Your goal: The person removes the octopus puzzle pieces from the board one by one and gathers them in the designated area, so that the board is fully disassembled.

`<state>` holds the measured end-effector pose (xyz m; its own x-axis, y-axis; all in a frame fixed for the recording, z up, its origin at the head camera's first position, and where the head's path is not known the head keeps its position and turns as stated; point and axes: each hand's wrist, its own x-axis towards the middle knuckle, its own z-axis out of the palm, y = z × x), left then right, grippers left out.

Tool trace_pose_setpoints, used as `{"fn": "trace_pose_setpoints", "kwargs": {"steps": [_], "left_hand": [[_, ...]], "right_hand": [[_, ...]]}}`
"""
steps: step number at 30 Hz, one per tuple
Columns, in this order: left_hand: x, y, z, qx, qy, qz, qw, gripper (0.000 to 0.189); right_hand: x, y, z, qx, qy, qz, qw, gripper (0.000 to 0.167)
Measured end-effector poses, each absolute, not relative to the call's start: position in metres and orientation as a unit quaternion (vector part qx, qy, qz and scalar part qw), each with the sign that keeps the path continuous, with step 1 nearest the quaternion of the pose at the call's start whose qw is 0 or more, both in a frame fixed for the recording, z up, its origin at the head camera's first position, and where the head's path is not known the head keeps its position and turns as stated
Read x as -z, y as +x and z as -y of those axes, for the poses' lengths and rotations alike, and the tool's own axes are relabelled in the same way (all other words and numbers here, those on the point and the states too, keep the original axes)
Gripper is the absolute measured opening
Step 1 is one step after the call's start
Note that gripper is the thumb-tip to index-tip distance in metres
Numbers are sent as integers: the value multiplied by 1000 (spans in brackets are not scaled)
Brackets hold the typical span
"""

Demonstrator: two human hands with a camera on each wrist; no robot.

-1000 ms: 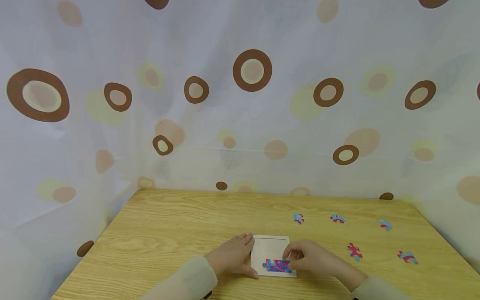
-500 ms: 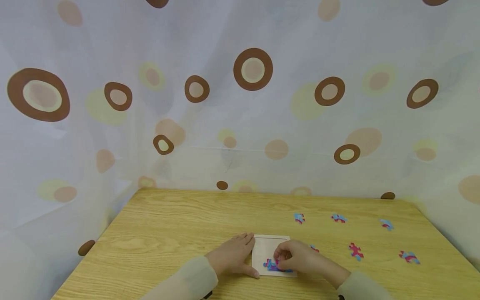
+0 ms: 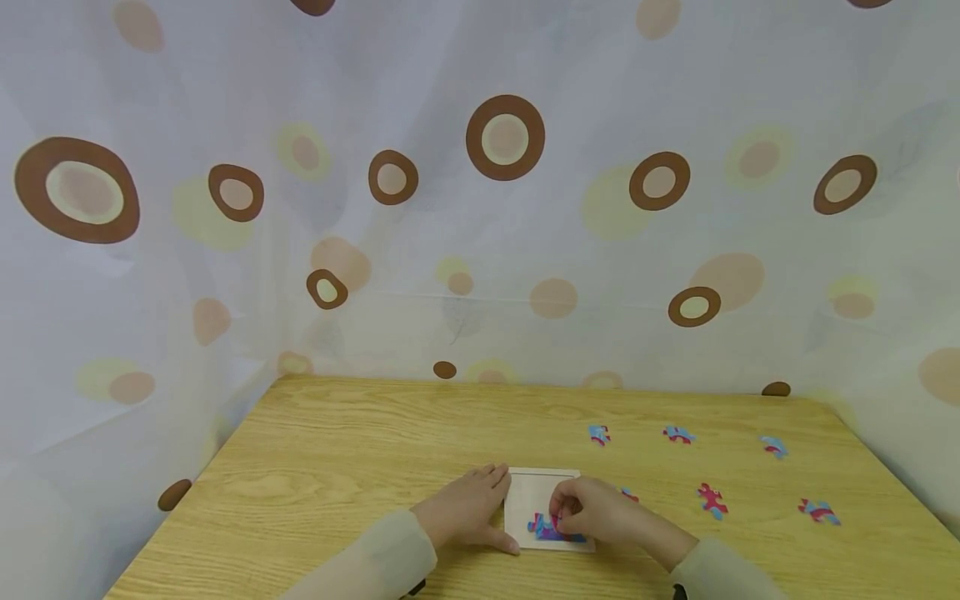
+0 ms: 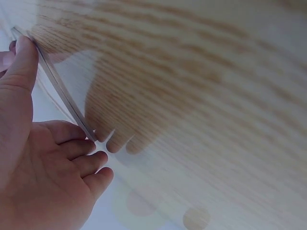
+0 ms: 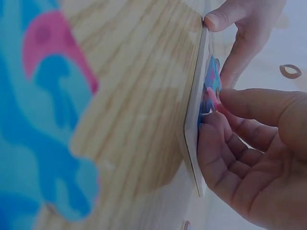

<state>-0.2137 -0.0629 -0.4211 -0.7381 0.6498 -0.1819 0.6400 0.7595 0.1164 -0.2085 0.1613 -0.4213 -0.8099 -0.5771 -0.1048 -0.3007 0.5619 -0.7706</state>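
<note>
A pale wooden puzzle tray point(image 3: 531, 492) lies in front of me on the table. My left hand point(image 3: 474, 505) rests along its left side, fingers straight and thumb at the near corner; the left wrist view shows the thumb and fingers touching the tray's edge point(image 4: 64, 93). Blue and purple jigsaw pieces point(image 3: 542, 528) lie along the tray's near side, partly covered by my right hand point(image 3: 592, 508). Between its thumb and index finger it pinches a pink jigsaw piece point(image 5: 213, 99), held low over the others. The fingers hide most of that piece.
Loose jigsaw pieces in red and blue lie to the right: one at the back point(image 3: 599, 434), one point(image 3: 678, 434) beside it, a red one point(image 3: 712, 500) nearer, and several others. One piece point(image 3: 628, 495) peeks out behind the right wrist. A patterned curtain point(image 3: 420, 333) stands behind the wooden table point(image 3: 337, 450).
My right hand has shifted left over the pieces in the tray, then stayed nearly in place. A loose piece behind its wrist has come into view. The left hand has not moved.
</note>
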Motion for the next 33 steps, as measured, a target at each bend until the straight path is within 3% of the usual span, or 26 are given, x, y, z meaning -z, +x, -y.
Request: {"fn": "trace_pose_setpoints", "kwargs": {"steps": [23,33], "left_hand": [[419,-215,60,-15,342,-933,110,94],[419,-215,60,-7,356,-928,111,93]], "right_hand": [[422,-209,-171,467,-232,-833,184,9],[411,-206,-218,491,-223,-820,191,13]]}}
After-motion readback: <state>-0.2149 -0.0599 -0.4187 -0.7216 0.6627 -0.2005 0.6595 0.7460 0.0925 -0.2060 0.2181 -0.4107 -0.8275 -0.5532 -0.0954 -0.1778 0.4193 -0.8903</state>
